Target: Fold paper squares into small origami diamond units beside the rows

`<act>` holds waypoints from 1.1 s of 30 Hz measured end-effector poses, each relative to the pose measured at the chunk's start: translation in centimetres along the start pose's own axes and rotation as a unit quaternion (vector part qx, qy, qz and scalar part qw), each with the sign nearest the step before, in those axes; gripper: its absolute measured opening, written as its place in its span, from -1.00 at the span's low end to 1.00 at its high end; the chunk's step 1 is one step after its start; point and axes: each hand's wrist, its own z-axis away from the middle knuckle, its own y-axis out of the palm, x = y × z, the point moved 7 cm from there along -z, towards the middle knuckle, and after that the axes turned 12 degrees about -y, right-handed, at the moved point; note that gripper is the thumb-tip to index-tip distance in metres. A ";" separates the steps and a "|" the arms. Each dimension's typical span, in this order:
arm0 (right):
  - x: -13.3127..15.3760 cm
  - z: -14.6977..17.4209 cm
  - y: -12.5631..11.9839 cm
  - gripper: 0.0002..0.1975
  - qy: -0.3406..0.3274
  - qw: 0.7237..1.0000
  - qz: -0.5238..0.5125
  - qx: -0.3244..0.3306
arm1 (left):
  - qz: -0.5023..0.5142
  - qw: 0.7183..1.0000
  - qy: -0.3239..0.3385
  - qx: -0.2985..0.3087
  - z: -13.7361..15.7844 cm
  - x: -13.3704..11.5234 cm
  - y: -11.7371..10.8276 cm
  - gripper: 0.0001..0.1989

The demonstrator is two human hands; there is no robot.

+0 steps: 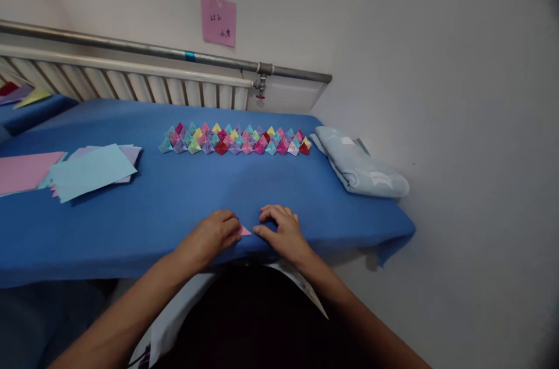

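Observation:
Near the front edge of the blue-covered table [183,183], my left hand [218,230] is closed on a small folded piece of pink paper [245,231]. Only a pointed corner of the paper shows beyond the fingers; the rest is hidden under them. Just to the right, my right hand [280,229] is apart from the paper, its thumb and fingers curved with a gap between them and nothing held. Farther back stand rows of small folded paper shapes [236,139] in many colours, packed close together.
Loose sheets of light blue paper [94,171] and pink paper [28,172] lie on the left. A folded pale blue cloth [360,165] rests at the right end by the wall. Behind the table are a radiator [144,87], a pipe and a pink note [218,21].

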 end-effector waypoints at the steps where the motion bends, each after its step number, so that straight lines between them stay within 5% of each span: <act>1: 0.0 0.0 -0.1 -0.87 0.003 1.000 -0.004 -0.005 | 0.001 1.000 0.002 0.011 -0.2 0.1 -0.1 -0.83; 10: -0.1 0.0 0.0 -0.94 0.005 1.000 -0.008 -0.005 | 0.056 0.997 0.017 0.049 -0.9 0.7 -0.5 -0.77; 15: 0.1 0.3 -0.3 -0.97 0.004 0.995 -0.073 -0.062 | -0.020 0.999 -0.039 -0.008 -0.5 0.7 -0.5 -0.71; 19: 1.7 0.7 0.6 -0.88 -0.003 0.985 -0.161 -0.069 | -0.045 0.987 -0.109 -0.108 -0.2 0.5 -1.1 -0.69; 24: 3.5 -0.2 2.3 -0.82 -0.027 0.983 -0.174 -0.044 | 0.081 0.959 -0.159 -0.222 0.8 -0.7 -2.2 -0.81; 33: 3.7 -0.8 2.4 -0.88 -0.046 0.981 -0.181 -0.059 | 0.297 0.889 -0.282 -0.204 1.4 0.0 -2.4 -0.88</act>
